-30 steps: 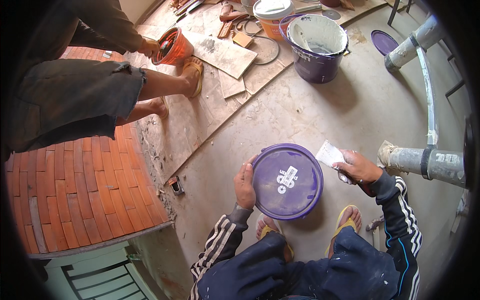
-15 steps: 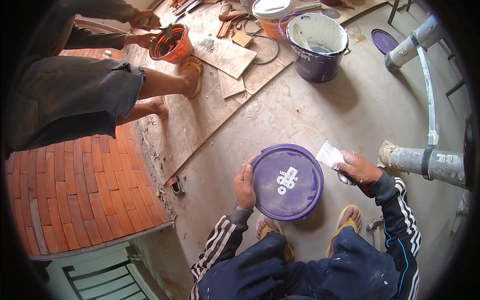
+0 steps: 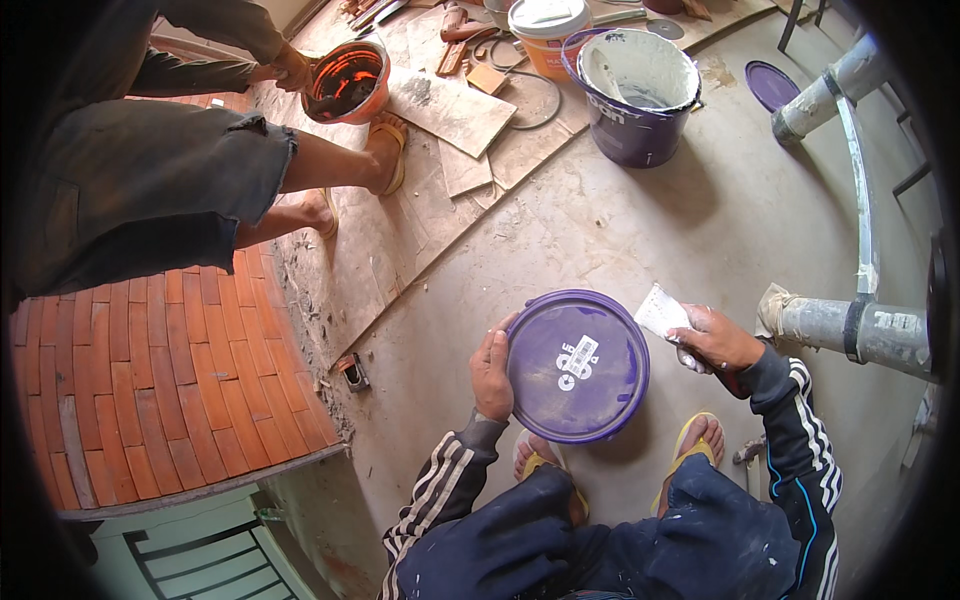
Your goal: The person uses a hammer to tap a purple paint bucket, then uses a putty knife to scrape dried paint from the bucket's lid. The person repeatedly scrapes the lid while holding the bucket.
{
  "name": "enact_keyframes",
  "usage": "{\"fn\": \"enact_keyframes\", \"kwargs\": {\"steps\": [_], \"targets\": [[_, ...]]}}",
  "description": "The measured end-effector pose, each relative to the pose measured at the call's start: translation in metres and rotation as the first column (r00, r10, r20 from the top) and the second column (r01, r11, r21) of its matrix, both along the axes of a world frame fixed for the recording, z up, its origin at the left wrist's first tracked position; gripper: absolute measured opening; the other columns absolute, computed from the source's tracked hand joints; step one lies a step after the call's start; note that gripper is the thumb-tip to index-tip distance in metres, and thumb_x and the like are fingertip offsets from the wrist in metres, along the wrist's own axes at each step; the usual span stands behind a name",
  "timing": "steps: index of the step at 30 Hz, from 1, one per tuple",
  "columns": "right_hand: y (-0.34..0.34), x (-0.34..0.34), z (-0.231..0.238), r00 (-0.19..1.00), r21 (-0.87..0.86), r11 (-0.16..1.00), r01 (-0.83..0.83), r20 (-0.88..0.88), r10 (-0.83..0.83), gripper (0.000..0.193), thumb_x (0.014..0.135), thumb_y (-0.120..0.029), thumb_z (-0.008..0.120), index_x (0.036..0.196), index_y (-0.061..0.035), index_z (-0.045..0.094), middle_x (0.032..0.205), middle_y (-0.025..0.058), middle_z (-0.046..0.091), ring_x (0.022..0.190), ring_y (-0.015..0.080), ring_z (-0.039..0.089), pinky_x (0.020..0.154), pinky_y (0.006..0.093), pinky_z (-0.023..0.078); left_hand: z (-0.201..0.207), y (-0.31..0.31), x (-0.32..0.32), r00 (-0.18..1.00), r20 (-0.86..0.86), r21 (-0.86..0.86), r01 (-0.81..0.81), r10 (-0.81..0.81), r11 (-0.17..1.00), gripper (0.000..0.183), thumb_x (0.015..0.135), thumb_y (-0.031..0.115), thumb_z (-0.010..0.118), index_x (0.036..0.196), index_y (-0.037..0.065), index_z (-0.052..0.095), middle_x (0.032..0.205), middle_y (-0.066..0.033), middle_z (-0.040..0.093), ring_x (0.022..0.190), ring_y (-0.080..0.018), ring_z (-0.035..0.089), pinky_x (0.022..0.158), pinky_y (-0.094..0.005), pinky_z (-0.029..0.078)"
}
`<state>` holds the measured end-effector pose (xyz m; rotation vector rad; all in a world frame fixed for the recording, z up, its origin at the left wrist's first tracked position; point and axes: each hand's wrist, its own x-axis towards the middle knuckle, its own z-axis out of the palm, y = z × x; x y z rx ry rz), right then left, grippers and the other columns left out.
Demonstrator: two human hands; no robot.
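Note:
Between my feet and the middle of the floor stands a round purple bucket [image 3: 577,385] with its lid on, a white mark and label on top. My left hand [image 3: 492,375] grips its left side, fingers along the rim. To the right of it, my right hand [image 3: 718,338] is closed round a putty knife [image 3: 661,312] whose wide blade is coated white. The knife's handle is mostly hidden in my palm, and white smears cover my fingers. The blade is close to the lid's right edge but apart from it.
An open purple bucket [image 3: 640,130] with white-caked walls stands ahead, near a white-and-orange tub [image 3: 550,50]. At left, another person [image 3: 150,180] holds an orange bucket [image 3: 347,85]. Grey pipes [image 3: 850,325] lie right; a brick surface [image 3: 160,390] drops off at lower left.
The other person's orange bucket has tipped toward me, and their upper hand has moved down to it. My hands and the lidded bucket stay nearly in place.

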<state>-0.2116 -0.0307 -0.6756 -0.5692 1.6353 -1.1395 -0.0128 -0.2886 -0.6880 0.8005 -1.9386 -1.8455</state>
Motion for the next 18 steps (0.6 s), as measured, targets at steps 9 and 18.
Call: {"fn": "enact_keyframes", "kwargs": {"steps": [9, 18], "targets": [[0.0008, 0.0004, -0.0035, 0.994, 0.019, 1.0, 0.025, 0.106, -0.027, 0.025, 0.091, -0.019, 0.053, 0.106, 0.0017, 0.055, 0.075, 0.0011, 0.056, 0.065, 0.0088, 0.049, 0.058, 0.0253, 0.042, 0.0046, 0.0005, -0.0008, 1.0, 0.028, -0.013, 0.004, -0.004, 1.0, 0.043, 0.098, 0.027, 0.037, 0.119, -0.006, 0.055, 0.112, -0.0142, 0.061, 0.105, -0.0188, 0.055, 0.094, -0.0281, 0.04], [0.0002, 0.0016, -0.0063, 0.996, -0.014, 0.999, 0.029, 0.083, -0.027, 0.03, 0.09, -0.019, 0.053, 0.113, 0.0004, 0.054, 0.076, 0.0007, 0.057, 0.061, 0.007, 0.049, 0.053, 0.024, 0.042, 0.0063, -0.0005, 0.0, 0.998, 0.041, -0.022, 0.039, -0.038, 0.999, 0.048, 0.099, 0.03, 0.033, 0.121, -0.009, 0.05, 0.117, -0.0171, 0.057, 0.108, -0.0203, 0.055, 0.096, -0.029, 0.04]]}}
